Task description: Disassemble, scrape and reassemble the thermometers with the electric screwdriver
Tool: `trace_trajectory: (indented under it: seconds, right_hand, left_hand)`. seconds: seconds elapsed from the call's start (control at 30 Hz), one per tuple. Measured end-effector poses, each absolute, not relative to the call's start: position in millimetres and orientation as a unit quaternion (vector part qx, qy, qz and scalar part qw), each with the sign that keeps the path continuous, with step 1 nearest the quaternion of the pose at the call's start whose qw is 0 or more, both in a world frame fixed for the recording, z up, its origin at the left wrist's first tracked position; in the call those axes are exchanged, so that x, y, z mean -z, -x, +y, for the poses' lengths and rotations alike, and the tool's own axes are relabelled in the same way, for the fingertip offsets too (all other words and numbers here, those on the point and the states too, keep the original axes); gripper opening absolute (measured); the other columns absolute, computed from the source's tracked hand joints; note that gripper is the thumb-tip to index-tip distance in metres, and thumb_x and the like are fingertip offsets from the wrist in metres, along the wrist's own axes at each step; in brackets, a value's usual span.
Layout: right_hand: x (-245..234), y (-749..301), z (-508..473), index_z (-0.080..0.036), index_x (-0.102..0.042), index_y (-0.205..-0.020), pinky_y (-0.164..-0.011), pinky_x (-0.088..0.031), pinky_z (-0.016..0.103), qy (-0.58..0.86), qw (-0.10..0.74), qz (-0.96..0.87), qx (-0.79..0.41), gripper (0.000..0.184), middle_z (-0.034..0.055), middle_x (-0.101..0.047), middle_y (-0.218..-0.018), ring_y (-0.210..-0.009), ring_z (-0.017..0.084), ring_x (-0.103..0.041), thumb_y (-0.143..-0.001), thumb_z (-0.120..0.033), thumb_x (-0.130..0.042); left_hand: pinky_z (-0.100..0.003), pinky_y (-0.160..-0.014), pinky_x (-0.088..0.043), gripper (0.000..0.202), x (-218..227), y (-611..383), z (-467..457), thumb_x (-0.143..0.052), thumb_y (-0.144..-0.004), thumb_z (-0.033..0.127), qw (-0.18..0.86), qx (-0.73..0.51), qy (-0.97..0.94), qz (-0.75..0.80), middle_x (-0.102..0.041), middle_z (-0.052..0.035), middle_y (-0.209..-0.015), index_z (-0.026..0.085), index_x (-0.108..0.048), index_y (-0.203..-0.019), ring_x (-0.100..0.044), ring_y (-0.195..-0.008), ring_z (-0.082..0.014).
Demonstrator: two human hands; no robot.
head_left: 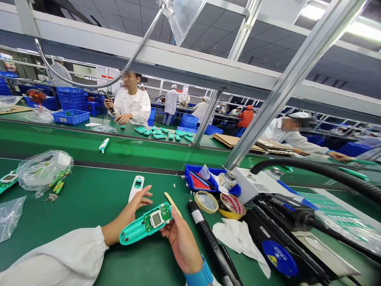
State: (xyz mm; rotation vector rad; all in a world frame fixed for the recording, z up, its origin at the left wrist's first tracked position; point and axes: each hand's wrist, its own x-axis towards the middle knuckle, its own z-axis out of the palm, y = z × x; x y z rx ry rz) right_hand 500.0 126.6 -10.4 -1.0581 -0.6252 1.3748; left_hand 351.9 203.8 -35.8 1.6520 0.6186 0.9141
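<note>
My right hand [181,232] grips the right end of a teal thermometer half-shell [133,232], thumb along its edge. Inside the shell lies a green circuit board with a small grey screen [156,219]. My left hand [135,206] is just behind the shell, fingers stretched out and apart. It overlaps the lower end of a white thermometer cover [138,183] with a small display window, which lies on the bench; whether they touch I cannot tell. A thin tan strip [171,201] lies beyond my right hand.
To the right lie a black electric screwdriver [202,230], a tape roll holding screws [206,201], white tissue [238,238] and a blue tray [190,178]. A plastic bag of parts [44,169] sits left. Across the green belt [143,153], a co-worker [132,103] stands near teal shells.
</note>
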Motion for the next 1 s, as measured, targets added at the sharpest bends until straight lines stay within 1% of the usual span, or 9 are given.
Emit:
trace_trajectory:
  seconds: [0.07, 0.13, 0.2, 0.3, 0.4, 0.53, 0.67, 0.83, 1.0]
  right_hand:
    - [16, -509, 130, -0.017, -0.06, -0.078, -0.053, -0.041, 0.023, 0.501, 0.594, -0.276, -0.566, 0.038, 0.0023, -0.061, -0.068, -0.057, 0.012, -0.053, -0.069, -0.054, -0.058]
    - [20, -514, 135, -0.016, -0.059, -0.08, -0.053, -0.041, 0.023, 0.535, 0.577, -0.28, -0.55, 0.042, 0.0028, -0.062, -0.067, -0.056, 0.012, -0.056, -0.067, -0.057, -0.059]
    - [23, -515, 138, -0.016, -0.057, -0.081, -0.052, -0.042, 0.022, 0.558, 0.554, -0.297, -0.542, 0.044, 0.0023, -0.061, -0.064, -0.055, 0.012, -0.058, -0.067, -0.058, -0.057]
    - [25, -514, 140, -0.017, -0.052, -0.079, -0.048, -0.044, 0.023, 0.622, 0.465, -0.408, -0.48, 0.047, 0.0022, -0.06, -0.058, -0.051, 0.013, -0.059, -0.077, -0.062, -0.039]
    - [22, -522, 141, -0.018, -0.051, -0.064, -0.039, -0.038, 0.024, 0.686, 0.382, -0.499, -0.366, 0.053, 0.0021, -0.056, -0.049, -0.039, 0.014, -0.053, -0.08, -0.062, -0.027]
    - [13, -542, 150, -0.02, -0.053, -0.064, -0.052, -0.037, 0.027, 0.735, 0.365, -0.533, -0.206, 0.04, 0.0028, -0.055, -0.058, -0.054, 0.017, -0.053, -0.081, -0.053, -0.037]
    - [18, -552, 166, -0.021, -0.054, -0.077, -0.061, -0.034, 0.03, 0.759, 0.333, -0.548, -0.11, 0.013, 0.0076, -0.055, -0.082, -0.075, 0.022, -0.053, -0.074, -0.033, -0.053]
    - [33, -555, 173, -0.021, -0.048, -0.063, -0.052, -0.028, 0.027, 0.77, 0.308, -0.544, -0.126, 0.013, 0.0016, -0.05, -0.066, -0.056, 0.016, -0.049, -0.07, -0.026, -0.058]
    - [33, -560, 163, -0.022, -0.043, -0.068, -0.049, -0.033, 0.026, 0.751, 0.369, -0.516, -0.184, 0.019, -0.0016, -0.051, -0.058, -0.05, 0.015, -0.047, -0.073, -0.037, -0.053]
  left_hand:
    - [-0.035, -0.086, -0.041, 0.067, 33, -346, 210, -0.048, -0.075, 0.058, 0.652, -0.317, -0.633, 0.271, -0.049, -0.0089, -0.111, 0.024, -0.03, -0.13, -0.053, -0.094, -0.0195]
    - [-0.033, -0.083, -0.041, 0.055, 28, -341, 210, -0.039, -0.081, 0.054, 0.693, -0.244, -0.616, 0.284, -0.052, -0.0072, -0.105, 0.022, -0.036, -0.125, -0.054, -0.092, -0.0181]
    - [-0.032, -0.085, -0.04, 0.06, 23, -341, 205, -0.054, -0.074, 0.049, 0.655, -0.204, -0.667, 0.291, -0.051, -0.0053, -0.105, 0.022, -0.036, -0.125, -0.051, -0.094, -0.018]
    - [-0.03, -0.079, -0.04, 0.073, 23, -348, 196, -0.069, -0.059, 0.028, 0.528, -0.201, -0.756, 0.33, -0.047, -0.0036, -0.102, 0.021, -0.032, -0.122, -0.05, -0.086, -0.0163]
    - [-0.028, -0.07, -0.041, 0.046, 26, -352, 190, -0.058, -0.065, 0.021, 0.461, -0.205, -0.789, 0.35, -0.048, -0.001, -0.089, 0.02, -0.038, -0.106, -0.049, -0.076, -0.0143]
    - [-0.028, -0.069, -0.041, 0.041, 25, -349, 190, -0.055, -0.068, 0.024, 0.426, -0.162, -0.822, 0.34, -0.051, -0.0012, -0.088, 0.022, -0.038, -0.106, -0.05, -0.073, -0.015]
    - [-0.035, -0.083, -0.039, 0.058, 25, -345, 195, -0.062, -0.067, 0.035, 0.363, -0.157, -0.869, 0.298, -0.048, -0.0081, -0.108, 0.023, -0.035, -0.117, -0.047, -0.097, -0.0231]
    - [-0.034, -0.079, -0.04, 0.047, 26, -344, 200, -0.058, -0.073, 0.042, 0.3, -0.143, -0.903, 0.273, -0.049, -0.0079, -0.104, 0.02, -0.043, -0.112, -0.046, -0.094, -0.0232]
    - [-0.031, -0.077, -0.04, 0.041, 23, -340, 201, -0.056, -0.074, 0.037, 0.283, -0.142, -0.913, 0.257, -0.048, -0.0065, -0.1, 0.02, -0.048, -0.111, -0.046, -0.09, -0.0205]
